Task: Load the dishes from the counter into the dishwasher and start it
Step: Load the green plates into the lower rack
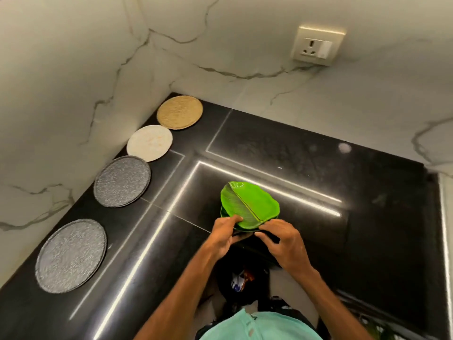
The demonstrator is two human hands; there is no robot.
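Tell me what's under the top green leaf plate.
A second green plate shows its rim at the left and near edge, on the black counter. The top green leaf plate, left hand and right hand cover the rest; whether more lie beneath cannot be told.

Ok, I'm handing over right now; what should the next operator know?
Left hand: grips near rim of the green leaf-shaped plates, stacked at the front of the black counter.
Right hand: grips the same rim.
Along the left wall: golden woven round plate, white round plate, farther grey speckled round plate, nearer grey speckled round plate.
Done: nothing visibly loaded. Left: load all, start dishwasher, which is out of view.
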